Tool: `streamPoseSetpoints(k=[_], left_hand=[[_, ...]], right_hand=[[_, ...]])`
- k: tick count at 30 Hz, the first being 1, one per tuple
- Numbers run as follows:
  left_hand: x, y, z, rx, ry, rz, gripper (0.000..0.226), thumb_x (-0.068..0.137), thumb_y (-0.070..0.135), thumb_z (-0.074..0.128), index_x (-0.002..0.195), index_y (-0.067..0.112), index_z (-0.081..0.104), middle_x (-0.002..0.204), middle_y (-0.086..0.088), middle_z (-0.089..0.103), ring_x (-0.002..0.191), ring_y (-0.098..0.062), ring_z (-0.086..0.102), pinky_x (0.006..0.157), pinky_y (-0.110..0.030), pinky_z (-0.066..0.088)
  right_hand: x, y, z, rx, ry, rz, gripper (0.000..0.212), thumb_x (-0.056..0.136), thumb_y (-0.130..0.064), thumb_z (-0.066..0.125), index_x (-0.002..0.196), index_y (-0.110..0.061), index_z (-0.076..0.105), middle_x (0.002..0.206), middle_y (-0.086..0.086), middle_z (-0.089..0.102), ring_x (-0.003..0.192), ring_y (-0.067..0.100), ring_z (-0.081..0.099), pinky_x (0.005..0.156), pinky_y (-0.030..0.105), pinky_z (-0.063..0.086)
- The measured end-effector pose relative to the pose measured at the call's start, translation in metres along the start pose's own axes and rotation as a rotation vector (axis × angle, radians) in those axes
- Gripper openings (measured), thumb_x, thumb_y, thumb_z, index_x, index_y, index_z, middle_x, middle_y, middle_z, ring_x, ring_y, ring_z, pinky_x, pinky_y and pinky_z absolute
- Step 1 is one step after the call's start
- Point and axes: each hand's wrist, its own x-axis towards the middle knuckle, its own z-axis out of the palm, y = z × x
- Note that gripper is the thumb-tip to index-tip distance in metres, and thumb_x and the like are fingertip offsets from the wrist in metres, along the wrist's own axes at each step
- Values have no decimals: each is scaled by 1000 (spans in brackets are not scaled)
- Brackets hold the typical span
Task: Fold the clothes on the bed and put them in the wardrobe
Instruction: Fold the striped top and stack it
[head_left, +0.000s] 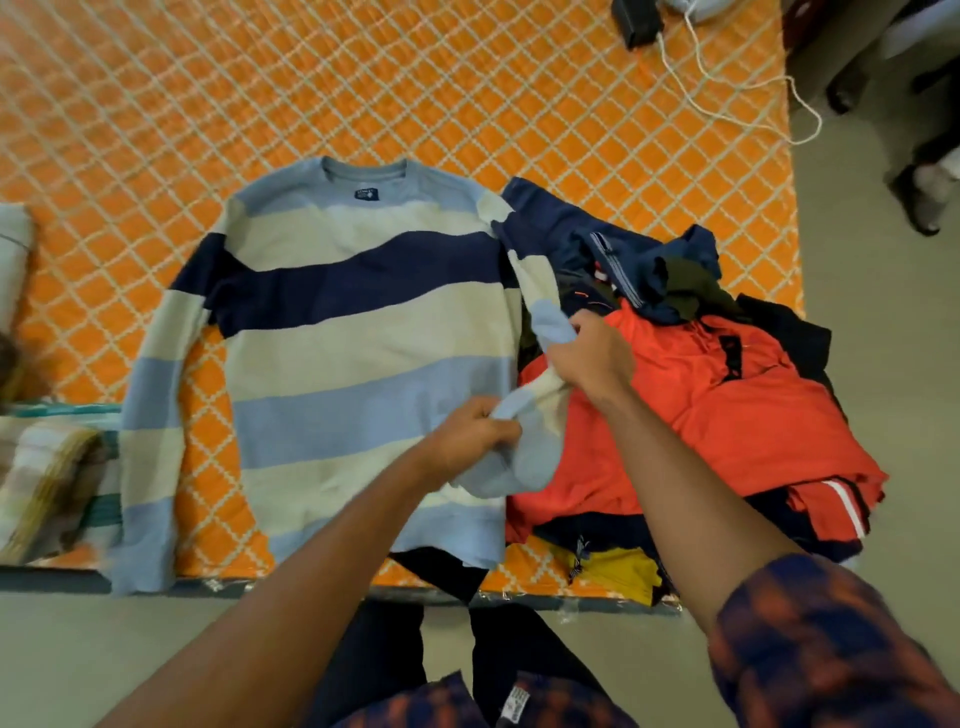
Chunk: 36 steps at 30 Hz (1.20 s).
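The sweater (353, 338) lay flat on the bed (363, 93) for folding. The left hand (467, 434) and right hand (589, 358) both gripped its sleeve (530, 457), apparently to draw it inward.

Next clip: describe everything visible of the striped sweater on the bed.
The striped sweater looks knitted, with broad bands of light blue, pale cream and navy, a round neck and a dark label inside it. It lies flat on the orange quilted bed cover, neck away from the person, hem at the near edge. One sleeve lies straight beside the body; the other is bunched, gripped by the left hand and right hand, against the pile of clothes.
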Motion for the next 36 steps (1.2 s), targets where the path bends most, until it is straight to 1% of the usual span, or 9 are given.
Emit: streamPoseSetpoints(k=[4, 8, 10, 13, 17, 20, 23, 30, 36], left_hand=[[-25, 13, -66, -71, 139, -8, 8, 62, 13, 52, 58, 19, 48, 59, 8, 45, 62, -13, 42, 58, -28, 34], [-30, 6, -138, -180, 322, 61, 14, 63, 7, 47, 75, 3, 53, 72, -7, 46, 67, -20, 42, 62, -37, 33], [-23, -12, -162, -135, 407, 24, 14, 73, 1, 50, 69, 14, 53, 70, -6, 48, 63, -21, 45, 61, -36, 36], [-4, -73, -174, 83, 421, -247, 17, 92, -1, 53, 102, 7, 63, 93, -13, 64, 74, -24, 58, 66, -37, 47], [2, -163, -171, 78, 154, -633, 20, 102, 24, 54, 120, 15, 55, 97, -15, 73, 66, -25, 68, 62, -31, 51], [3, -196, -186, 46, 411, -551, 17, 99, 24, 60, 110, 12, 63, 86, -15, 70, 61, -24, 63, 53, -25, 45], [-4, -211, -218, -65, 634, -440, 7, 96, 18, 61, 97, 13, 65, 85, -16, 69, 72, -31, 65, 62, -35, 49], [-32, -228, -294, 285, 1012, -277, 49, 92, 17, 63, 139, 9, 52, 138, -16, 49, 114, -36, 57, 89, -45, 46], [-13, -263, -345, 498, 899, -275, 67, 90, 20, 61, 152, 15, 36, 148, -17, 40, 132, -39, 43, 96, -50, 47]], right_hand=[[10, -72, -21, 441, 154, 17, 26, 84, -32, 66, 74, -9, 60, 68, 5, 63, 64, 25, 59, 58, 40, 47], [30, -164, -22, 563, 107, -201, 38, 80, -18, 64, 57, -21, 34, 48, -8, 27, 46, 11, 25, 53, 31, 22], [39, -199, -5, 429, -87, -226, 35, 86, -34, 68, 61, -23, 45, 55, -10, 42, 52, 11, 42, 54, 31, 32], [48, -203, 40, 75, -349, -182, 43, 85, -62, 64, 83, -19, 61, 79, -2, 65, 75, 21, 65, 60, 32, 45], [36, -152, 101, -243, -414, -183, 33, 88, -50, 62, 97, -18, 64, 93, 4, 66, 93, 29, 66, 70, 34, 47], [22, -133, 124, -174, -235, -219, 30, 93, -36, 60, 69, -19, 52, 67, -1, 55, 71, 26, 59, 53, 31, 34], [18, -150, 144, -59, -229, -295, 34, 93, -29, 61, 63, -17, 50, 58, -1, 53, 60, 20, 53, 50, 31, 36], [17, -262, 202, -75, -553, -536, 11, 90, -29, 63, 97, -26, 72, 76, -10, 67, 81, 15, 68, 79, 38, 57], [14, -350, 285, -100, -668, -630, 44, 93, -20, 62, 136, -26, 59, 98, -9, 66, 92, 19, 69, 82, 40, 57]])
